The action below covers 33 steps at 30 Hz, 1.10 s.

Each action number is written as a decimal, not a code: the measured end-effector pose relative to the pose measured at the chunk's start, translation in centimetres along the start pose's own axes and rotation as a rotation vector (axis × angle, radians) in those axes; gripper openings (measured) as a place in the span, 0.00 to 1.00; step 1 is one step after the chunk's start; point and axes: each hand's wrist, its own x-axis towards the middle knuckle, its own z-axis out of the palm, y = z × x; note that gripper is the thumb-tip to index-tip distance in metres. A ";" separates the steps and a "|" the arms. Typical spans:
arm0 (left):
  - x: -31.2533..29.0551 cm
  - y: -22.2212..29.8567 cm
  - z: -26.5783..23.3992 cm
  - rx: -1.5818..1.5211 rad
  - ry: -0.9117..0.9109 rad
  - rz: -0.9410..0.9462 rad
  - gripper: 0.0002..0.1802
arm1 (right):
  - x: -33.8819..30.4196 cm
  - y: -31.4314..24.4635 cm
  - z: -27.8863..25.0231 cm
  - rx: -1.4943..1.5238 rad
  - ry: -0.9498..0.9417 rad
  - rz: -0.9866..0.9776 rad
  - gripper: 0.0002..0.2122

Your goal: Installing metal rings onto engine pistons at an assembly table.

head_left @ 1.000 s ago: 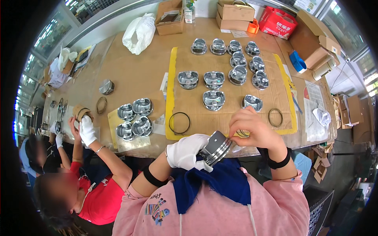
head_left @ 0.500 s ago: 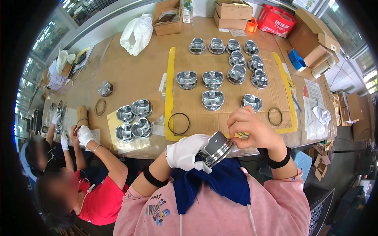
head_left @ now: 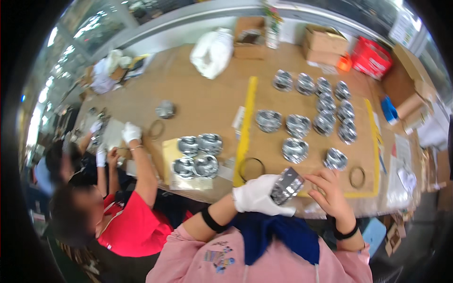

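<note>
A silver engine piston (head_left: 287, 186) with a dark grey side is gripped in my white-gloved left hand (head_left: 258, 194), held tilted above the table's near edge. My bare right hand (head_left: 326, 192) is just right of it, fingers spread and curved, the index fingertip close to the piston's edge; whether it touches is blurred. Beyond my hands, a lone piston (head_left: 335, 159) sits on the yellow-edged cardboard mat (head_left: 278, 166), with several more pistons (head_left: 298, 126) behind it. A thin dark ring (head_left: 252, 169) lies at the mat's left and a stack of rings (head_left: 357, 177) at its right.
Left of the mat, a group of pistons (head_left: 206, 166) stands on a sheet. Beside me, a co-worker in a red shirt (head_left: 134, 228) works with a gloved hand (head_left: 131, 132). A white bag (head_left: 212, 53), cardboard boxes (head_left: 324, 43) and a red bag (head_left: 371, 57) line the back.
The view has swung, so the table appears shifted right and down. My right fingers have come away from their pinch at the piston and spread; the piston now stands more upright in my left hand.
</note>
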 end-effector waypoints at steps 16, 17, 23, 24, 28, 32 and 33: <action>-2.9 -25.9 -25.6 -0.793 1.340 -0.524 0.27 | -2.5 4.5 1.9 0.161 0.172 0.463 0.16; -5.2 -28.3 -26.4 -0.702 1.317 -0.597 0.30 | -2.3 5.2 1.8 0.113 0.143 0.475 0.16; -2.0 -23.6 -23.8 0.799 1.289 -0.865 0.41 | -0.6 8.4 3.5 -0.102 -0.018 0.443 0.17; -1.0 -20.9 -22.1 0.693 1.204 -0.650 0.40 | 0.6 8.8 4.6 -0.147 0.023 0.330 0.17; 2.2 -12.4 -13.7 0.165 0.832 -0.238 0.33 | 5.1 10.6 9.0 -0.432 -0.075 0.136 0.11; 2.9 -8.3 -6.7 -0.378 0.673 -0.209 0.28 | 6.6 11.3 9.9 -0.453 -0.206 0.102 0.12; 2.8 -8.3 -5.7 -0.475 0.664 -0.182 0.27 | 6.3 10.7 9.7 -0.435 -0.156 0.065 0.12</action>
